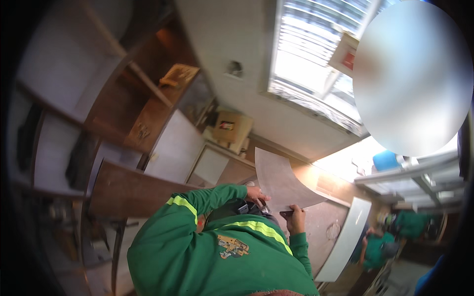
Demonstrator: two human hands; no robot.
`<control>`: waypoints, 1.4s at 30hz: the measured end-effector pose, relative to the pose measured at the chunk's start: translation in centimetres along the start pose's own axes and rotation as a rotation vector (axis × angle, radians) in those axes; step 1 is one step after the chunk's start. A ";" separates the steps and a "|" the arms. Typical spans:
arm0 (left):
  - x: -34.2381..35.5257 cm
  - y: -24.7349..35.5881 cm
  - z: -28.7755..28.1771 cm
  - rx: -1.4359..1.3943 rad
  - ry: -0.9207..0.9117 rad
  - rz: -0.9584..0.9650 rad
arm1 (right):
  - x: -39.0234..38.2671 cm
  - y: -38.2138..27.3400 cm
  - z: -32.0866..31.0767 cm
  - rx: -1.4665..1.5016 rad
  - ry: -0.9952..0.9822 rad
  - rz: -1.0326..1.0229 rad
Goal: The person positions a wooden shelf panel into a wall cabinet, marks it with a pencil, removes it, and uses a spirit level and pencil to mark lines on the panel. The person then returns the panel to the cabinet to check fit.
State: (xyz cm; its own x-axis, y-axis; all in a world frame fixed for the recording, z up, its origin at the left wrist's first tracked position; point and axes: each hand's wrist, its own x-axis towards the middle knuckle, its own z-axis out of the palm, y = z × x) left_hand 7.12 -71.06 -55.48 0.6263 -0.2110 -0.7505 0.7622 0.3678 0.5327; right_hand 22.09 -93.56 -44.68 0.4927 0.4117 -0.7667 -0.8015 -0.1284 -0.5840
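A thin grey sheet (284, 182) stands out in front of me over the workbench, its edges curved in the view. My left hand (256, 194) is closed at the sheet's lower left edge; a small shiny piece beside its fingers is too blurred to name. By the sheet's near edge, my right hand (296, 218) is wrapped round a small dark object (286, 214), whose kind I cannot make out. Both arms wear green sleeves, the left with a yellow band.
A long pale panel (344, 241) lies at the bench's right side. Brown wooden boards (133, 190) and open cabinets (59, 148) stand on the left. A cardboard box (231, 129) sits by the wall, below a window (316, 44). People in green (377, 249) are at the right.
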 end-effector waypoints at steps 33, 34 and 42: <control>-19.8 -24.5 -12.0 -0.021 1.280 0.347 | -1.1 -11.4 26.3 -0.956 -0.398 -0.381; -19.4 -25.8 -12.5 0.011 1.266 0.298 | -1.5 -11.1 26.6 -0.934 -0.363 -0.386; -16.2 -36.0 -12.0 -0.082 1.217 0.093 | 1.5 -10.4 23.5 -0.733 -0.345 -0.229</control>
State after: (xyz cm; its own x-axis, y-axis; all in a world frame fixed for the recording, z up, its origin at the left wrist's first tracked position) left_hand -32.43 -69.99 -67.18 0.0824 0.7878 -0.6104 0.6828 0.4015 0.6104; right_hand 23.24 -70.41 -33.53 0.3895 0.7363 -0.5532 -0.2124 -0.5127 -0.8319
